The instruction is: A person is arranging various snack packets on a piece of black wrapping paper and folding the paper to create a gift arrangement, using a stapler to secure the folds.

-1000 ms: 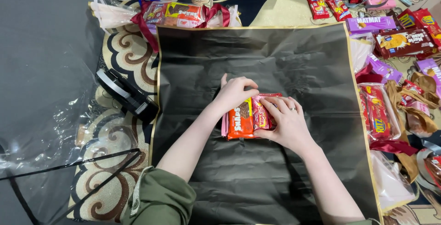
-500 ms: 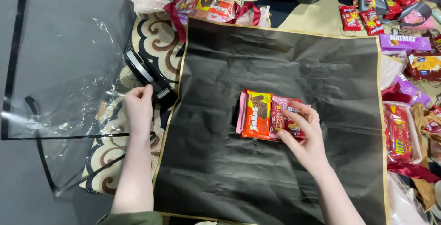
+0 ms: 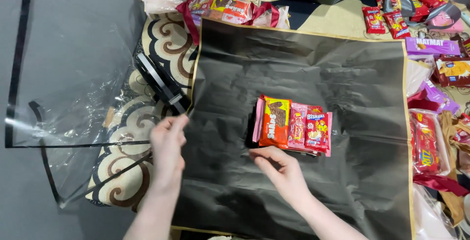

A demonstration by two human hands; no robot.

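A large black wrapping sheet (image 3: 303, 73) with a gold border lies flat on a patterned rug. In its middle sits a stack of snack packets (image 3: 293, 126), red, orange and pink. My right hand (image 3: 281, 167) rests on the sheet just below the stack, fingertips at the stack's lower edge, holding nothing. My left hand (image 3: 169, 144) hovers at the sheet's left edge, fingers loosely spread and slightly blurred, next to a clear plastic sheet (image 3: 73, 98) with black trim.
A wrapped gift bundle (image 3: 223, 10) with a red ribbon lies beyond the sheet's far edge. Many loose snack packets (image 3: 431, 59) crowd the right side. A black ribbon roll (image 3: 164, 85) lies left of the sheet. A grey floor lies at far left.
Both hands were on the snack stack a second ago. My left hand went out to the sheet's left edge, then drew back toward me. My right hand slid from the stack's right side to below it.
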